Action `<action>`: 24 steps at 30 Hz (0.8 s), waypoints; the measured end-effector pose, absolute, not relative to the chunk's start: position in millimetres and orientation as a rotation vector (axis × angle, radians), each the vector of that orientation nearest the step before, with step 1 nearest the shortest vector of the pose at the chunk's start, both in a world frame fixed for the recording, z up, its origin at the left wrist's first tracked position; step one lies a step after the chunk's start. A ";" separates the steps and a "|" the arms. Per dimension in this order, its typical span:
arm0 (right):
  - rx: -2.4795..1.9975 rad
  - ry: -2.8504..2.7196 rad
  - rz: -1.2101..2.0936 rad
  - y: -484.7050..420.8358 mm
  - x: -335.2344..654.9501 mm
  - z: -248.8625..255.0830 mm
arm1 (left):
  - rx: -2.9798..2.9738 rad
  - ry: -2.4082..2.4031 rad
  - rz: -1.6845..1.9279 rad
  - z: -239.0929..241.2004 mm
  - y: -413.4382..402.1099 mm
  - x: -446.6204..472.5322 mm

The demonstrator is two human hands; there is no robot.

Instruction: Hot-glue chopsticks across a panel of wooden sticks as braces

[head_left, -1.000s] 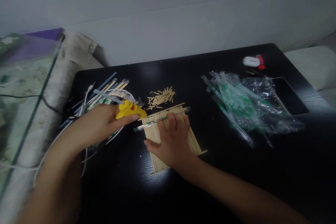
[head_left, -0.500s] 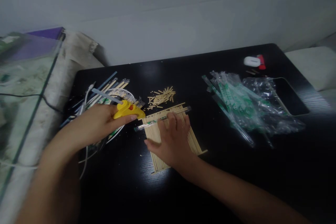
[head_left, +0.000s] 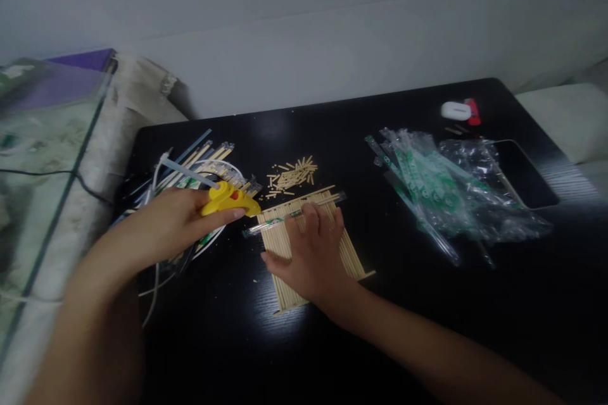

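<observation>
My left hand (head_left: 171, 224) is closed round a yellow glue gun (head_left: 230, 199), whose nozzle points at the top left corner of a flat mat of wooden sticks (head_left: 349, 250) on the black table (head_left: 332, 342). My right hand (head_left: 311, 250) lies flat on that mat with its fingers spread, pressing it down. A wrapped stick (head_left: 266, 223) lies across the mat's top edge under my fingertips.
A small heap of cut stick pieces (head_left: 292, 176) lies behind the mat. Wrapped chopsticks and a white cord (head_left: 199, 161) are piled at the left. Empty green-printed wrappers (head_left: 441, 186) lie right, with a phone (head_left: 522, 171) and a white case (head_left: 455, 110). A glass tank (head_left: 42, 158) stands left.
My left hand with the glue gun has shifted slightly to the left. My right hand stays flat on the mat.
</observation>
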State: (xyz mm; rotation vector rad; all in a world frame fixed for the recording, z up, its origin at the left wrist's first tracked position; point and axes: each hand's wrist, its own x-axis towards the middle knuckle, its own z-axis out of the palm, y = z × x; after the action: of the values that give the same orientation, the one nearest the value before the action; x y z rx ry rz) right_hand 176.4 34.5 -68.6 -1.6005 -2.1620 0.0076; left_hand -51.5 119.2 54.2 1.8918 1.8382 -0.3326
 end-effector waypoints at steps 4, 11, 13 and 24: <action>-1.616 -2.178 0.054 34.1 176.9 -68.2 | 1.869 1.823 -0.324 56.2 118.1 -50.0; -1.611 -2.171 0.041 34.6 176.2 -67.6 | 1.887 1.790 -0.285 53.9 118.1 -47.8; -1.617 -2.172 0.035 34.6 175.8 -67.6 | 1.891 1.794 -0.285 53.0 118.1 -46.8; -1.621 -2.176 0.023 34.4 175.7 -67.8 | 1.902 1.812 -0.334 53.9 117.9 -46.7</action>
State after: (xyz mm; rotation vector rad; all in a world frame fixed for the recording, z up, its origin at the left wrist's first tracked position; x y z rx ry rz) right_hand 175.7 34.4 -67.8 -1.6210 -2.1760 0.0227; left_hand -46.7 117.9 53.9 1.9019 1.8123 -0.3339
